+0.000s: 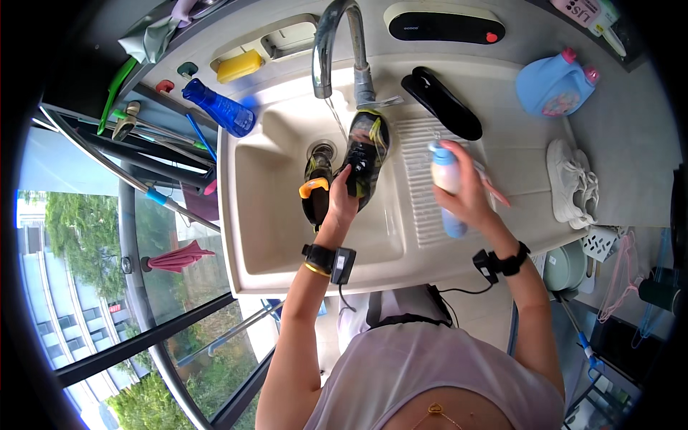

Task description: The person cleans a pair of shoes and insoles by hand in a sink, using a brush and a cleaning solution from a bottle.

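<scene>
My left hand grips a dark sneaker with yellow-green accents, raised over the basin's right side below the tap. The matching sneaker rests in the sink basin by the drain, an orange piece at its opening. Over the ribbed washboard, my right hand is closed around a bottle with a light-blue top and pale body. Partly hidden behind that hand is a pink-handled tool, perhaps a brush. Black insoles lie above the washboard.
A chrome faucet arches over the basin, with a thin stream visible. Left of it are a blue bottle and a yellow sponge. White sneakers and a blue detergent jug stand to the right.
</scene>
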The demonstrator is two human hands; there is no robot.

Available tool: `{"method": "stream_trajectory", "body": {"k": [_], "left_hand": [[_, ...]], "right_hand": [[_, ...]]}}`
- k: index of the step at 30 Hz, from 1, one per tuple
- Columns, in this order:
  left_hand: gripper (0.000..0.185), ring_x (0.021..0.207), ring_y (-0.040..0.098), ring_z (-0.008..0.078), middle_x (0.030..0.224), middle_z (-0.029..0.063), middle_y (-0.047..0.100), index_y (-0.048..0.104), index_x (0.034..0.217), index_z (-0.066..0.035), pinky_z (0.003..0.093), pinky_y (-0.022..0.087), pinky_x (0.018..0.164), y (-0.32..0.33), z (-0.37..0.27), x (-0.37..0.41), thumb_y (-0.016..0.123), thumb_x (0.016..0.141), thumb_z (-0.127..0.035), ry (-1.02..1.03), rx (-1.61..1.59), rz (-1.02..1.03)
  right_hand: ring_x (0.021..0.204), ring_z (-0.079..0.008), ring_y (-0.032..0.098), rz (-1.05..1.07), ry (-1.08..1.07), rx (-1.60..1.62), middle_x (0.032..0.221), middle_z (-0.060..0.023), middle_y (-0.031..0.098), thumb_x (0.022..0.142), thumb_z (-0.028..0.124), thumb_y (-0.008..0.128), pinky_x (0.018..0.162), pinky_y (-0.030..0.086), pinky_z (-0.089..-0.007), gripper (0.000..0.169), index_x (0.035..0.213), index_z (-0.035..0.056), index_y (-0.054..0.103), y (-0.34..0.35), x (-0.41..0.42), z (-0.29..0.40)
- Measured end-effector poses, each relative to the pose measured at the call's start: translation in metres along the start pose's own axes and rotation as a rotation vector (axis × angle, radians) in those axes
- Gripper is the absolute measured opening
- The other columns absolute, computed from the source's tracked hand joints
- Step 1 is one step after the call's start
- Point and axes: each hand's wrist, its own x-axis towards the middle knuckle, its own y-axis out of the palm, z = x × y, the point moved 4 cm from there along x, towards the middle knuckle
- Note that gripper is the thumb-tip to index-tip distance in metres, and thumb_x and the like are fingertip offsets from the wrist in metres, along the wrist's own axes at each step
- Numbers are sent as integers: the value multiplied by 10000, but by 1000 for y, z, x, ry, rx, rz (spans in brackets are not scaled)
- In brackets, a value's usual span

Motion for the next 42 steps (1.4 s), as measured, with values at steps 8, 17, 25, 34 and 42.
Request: {"method": "stream_trajectory", "body": {"k": [8, 17, 25, 34, 42], "left_hand": [[310, 1004, 566, 154, 1095, 53, 595, 521, 1166, -31, 281, 436, 862, 60, -34, -114, 513, 903, -194, 135, 206, 63], [350, 1028, 561, 176, 1144, 48, 585, 499, 1210, -74, 313, 441, 875, 42, -49, -145, 521, 906, -247, 185, 183, 68], [366, 995, 565, 141, 1111, 37, 597, 522, 1187, -45, 280, 446, 840, 39, -48, -149, 540, 903, -275, 175, 92, 50], [456, 1144, 492, 240, 1227, 98, 541, 491, 1237, -47, 386, 348, 1005, 52, -47, -142, 441, 923, -374, 104, -139, 181], [498, 1174, 460, 292, 1240, 146, 526, 481, 1241, -32, 442, 294, 1039, 44, -48, -106, 353, 943, -410, 60, -336, 139]], "right_hand": [[1036, -319, 556, 122, 118, -182, 1188, -127, 521, 718, 56, 657, 856, 462, -369, 639, 1294, 133, 391, 74, 44, 5], [952, -354, 578, 130, 117, -292, 1106, -128, 541, 717, 72, 641, 768, 495, -413, 619, 1272, 190, 392, 111, 53, 18], [922, -373, 576, 134, 143, -350, 1059, -143, 535, 722, 86, 637, 747, 493, -435, 605, 1261, 203, 389, 121, 48, 21], [811, -365, 589, 130, 137, -419, 970, -136, 528, 718, 78, 643, 657, 498, -444, 616, 1266, 193, 384, 121, 23, 18], [765, -359, 593, 129, 107, -361, 926, -130, 519, 708, 63, 646, 625, 501, -431, 621, 1259, 192, 391, 118, -11, 31]]}}
